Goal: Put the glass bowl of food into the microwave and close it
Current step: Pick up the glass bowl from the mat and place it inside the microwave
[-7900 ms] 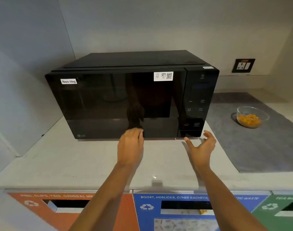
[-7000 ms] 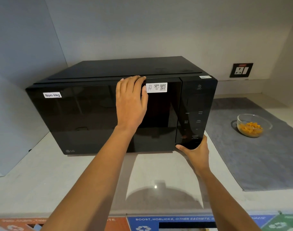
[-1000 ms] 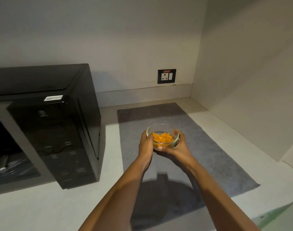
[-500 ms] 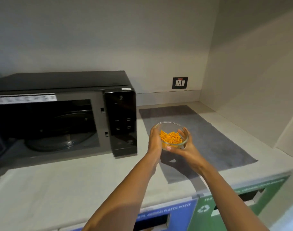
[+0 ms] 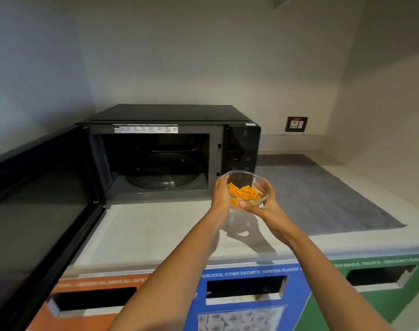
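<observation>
Head view: both arms stretched forward, bowl cupped between them above the desk, just right of the open microwave mouth. Left hand grip wraps the near-left wall, thumb on the rim; right hand grip clasps under the right side. Orange food inside. Door swung wide left. Blue bin panel reads "OTHER SACHETS"; the rest is blurred.

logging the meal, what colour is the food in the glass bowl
Bright orange food, small pieces heaped in the clear glass bowl; the head view shows it.
</observation>
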A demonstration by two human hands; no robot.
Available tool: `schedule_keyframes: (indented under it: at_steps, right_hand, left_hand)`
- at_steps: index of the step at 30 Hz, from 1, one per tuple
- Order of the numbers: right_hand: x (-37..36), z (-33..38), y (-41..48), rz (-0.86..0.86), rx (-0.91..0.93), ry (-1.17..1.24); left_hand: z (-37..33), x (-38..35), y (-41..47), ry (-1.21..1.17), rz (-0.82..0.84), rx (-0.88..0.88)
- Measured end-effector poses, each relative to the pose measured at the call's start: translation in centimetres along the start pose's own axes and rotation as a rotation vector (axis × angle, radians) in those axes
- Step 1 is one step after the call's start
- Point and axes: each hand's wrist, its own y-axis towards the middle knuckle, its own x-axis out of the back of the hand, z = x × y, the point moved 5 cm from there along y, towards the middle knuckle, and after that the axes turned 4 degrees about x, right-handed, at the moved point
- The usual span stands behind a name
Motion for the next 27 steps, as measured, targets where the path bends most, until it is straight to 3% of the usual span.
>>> schedule_keyframes:
  at_steps: [12,27]
  right_hand:
    - [-11.5,0.2,8.1,0.24,0.026,0.096]
    - [-17.9,-2.7,20.4,0.32,0.009,0.009]
  left_hand:
    - [-4.7,12.0,4.2,-0.048,-0.23,-0.035]
    - [-6.7,19.1,13.8,-0.076,-0.41,-0.06]
